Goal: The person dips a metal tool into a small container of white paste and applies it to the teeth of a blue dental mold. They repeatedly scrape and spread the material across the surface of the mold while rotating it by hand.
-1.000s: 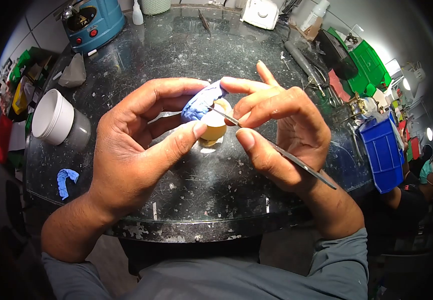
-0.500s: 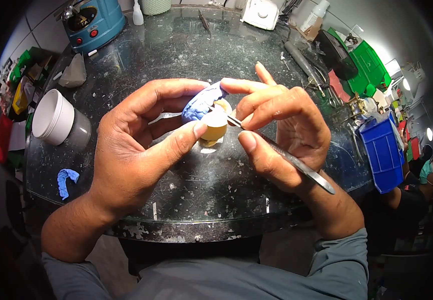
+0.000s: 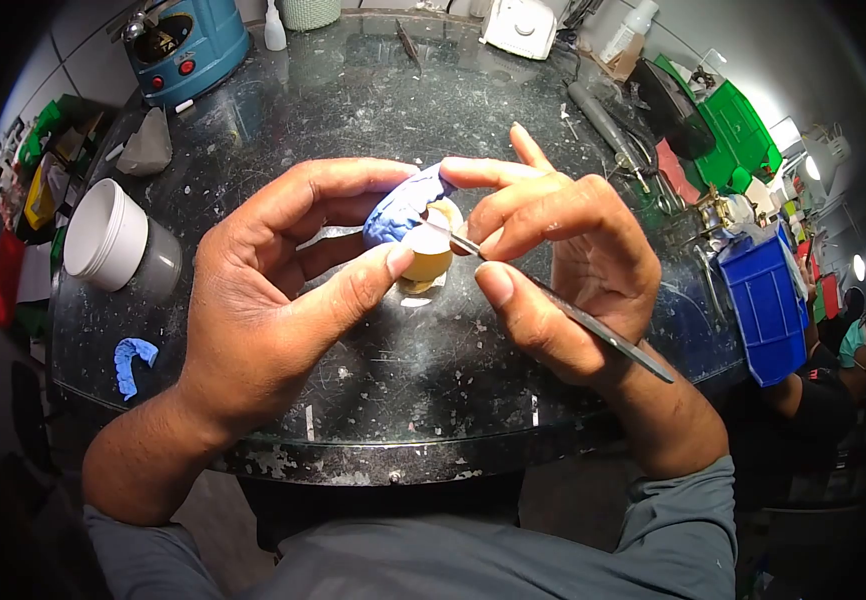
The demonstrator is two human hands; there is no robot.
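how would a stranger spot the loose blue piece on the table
On the black table, find the white tub near the left edge. Nearer the person, left of the left hand, lies the blue piece. Unlike the blue lump that hand holds, it is a thin open hook, touched by neither hand.

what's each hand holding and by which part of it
Right hand: a slim metal tool, pinched near its working end. Left hand: a blue putty mould, held around its outer side.
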